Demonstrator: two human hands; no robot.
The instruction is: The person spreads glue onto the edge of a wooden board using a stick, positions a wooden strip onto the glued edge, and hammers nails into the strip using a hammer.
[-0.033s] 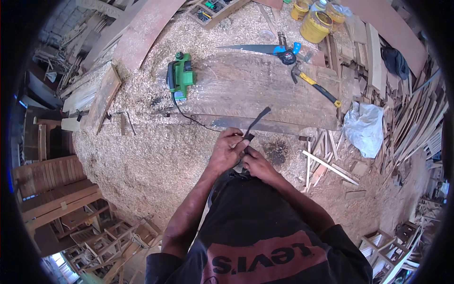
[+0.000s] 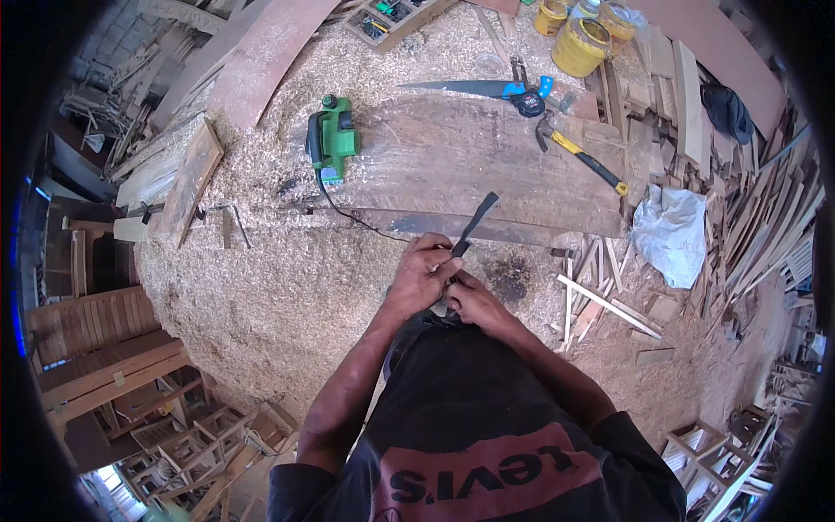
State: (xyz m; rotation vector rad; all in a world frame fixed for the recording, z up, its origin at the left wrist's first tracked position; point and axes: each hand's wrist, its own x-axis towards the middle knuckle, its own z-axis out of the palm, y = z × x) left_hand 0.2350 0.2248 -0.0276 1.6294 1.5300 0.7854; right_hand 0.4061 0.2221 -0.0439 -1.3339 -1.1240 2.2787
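Dark strap (image 2: 477,219), one: narrow, held in front of the wearer's waist, its free end slanting up and to the right, away from the body. It shows in line with the near edge of the plank; whether it touches the wood I cannot tell from here.

Left hand (image 2: 422,280): thumb and fingers drawn together, pinching the strap below its free length.

Right hand (image 2: 477,306): just beside the left and a little nearer the body, fingers curled in at the strap's lower part; how firmly they have hold of it, I cannot tell.

T-shirt (image 2: 461,374), dark, with a reddish printed panel; worn, directly below the hands.

Wide plank (image 2: 461,161), brown, lying beyond the hands. On it, toward the right, a hammer (image 2: 581,157) with yellow and black handle; at its left end, a green power planer (image 2: 337,143), its black cord (image 2: 348,215) trailing toward the hands.

Along the plank's far side: a handsaw (image 2: 461,88), blue-handled, blade to the left; a tape measure (image 2: 527,105), dark, by the saw's handle.

Farther out: a yellow bucket (image 2: 578,54); a white plastic sheet (image 2: 670,237), crumpled; thin wood strips (image 2: 609,307), scattered; wood shavings (image 2: 261,304), spread thickly across the ground.
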